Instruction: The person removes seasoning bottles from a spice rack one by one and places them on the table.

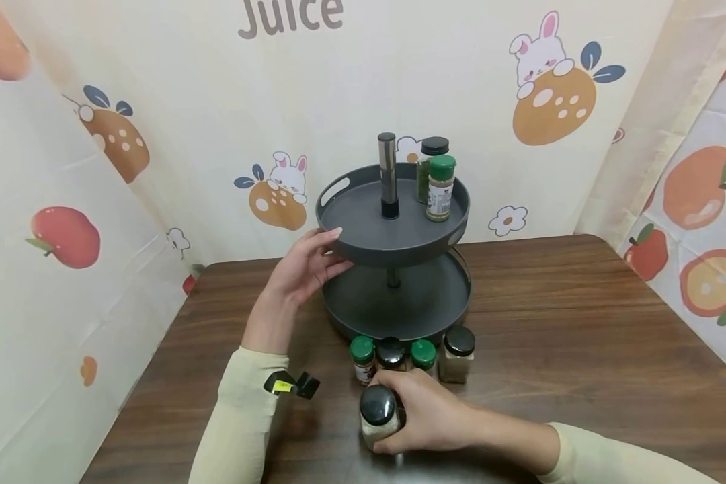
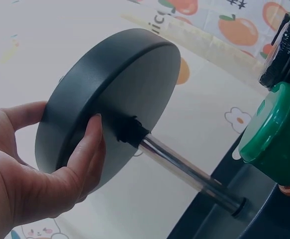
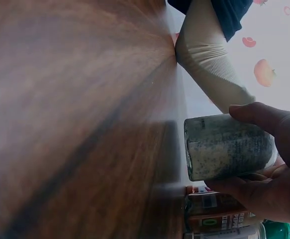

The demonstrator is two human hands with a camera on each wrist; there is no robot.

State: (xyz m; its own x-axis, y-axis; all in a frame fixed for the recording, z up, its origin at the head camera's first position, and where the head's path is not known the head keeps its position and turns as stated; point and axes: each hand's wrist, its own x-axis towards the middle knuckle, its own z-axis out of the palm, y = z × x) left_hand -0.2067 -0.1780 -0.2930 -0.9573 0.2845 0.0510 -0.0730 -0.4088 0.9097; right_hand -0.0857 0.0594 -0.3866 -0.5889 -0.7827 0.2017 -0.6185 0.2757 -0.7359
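My left hand (image 1: 302,265) grips the left rim of the upper tray (image 1: 357,215) of a dark grey two-tier rack. In the left wrist view, fingers curl beneath that tray (image 2: 80,99). My right hand (image 1: 429,413) holds a clear spice jar (image 1: 378,407) with a black lid, in front of the rack. The right wrist view shows the jar's pale, speckled contents (image 3: 224,149) between thumb and fingers, its base close to the tabletop. Just behind it stand more spice jars: a green-capped one (image 1: 363,353), a black-lidded one (image 1: 391,353), and another green-capped one (image 1: 423,353), partly hidden by my right hand.
Another black-lidded jar (image 1: 458,353) stands at the right end of that row. On the upper tray are a green-capped jar (image 1: 440,191) and a black-lidded jar (image 1: 433,146). A metal post (image 1: 387,168) rises through the tray. The lower tray (image 1: 393,309) sits on the wooden table (image 1: 556,316).
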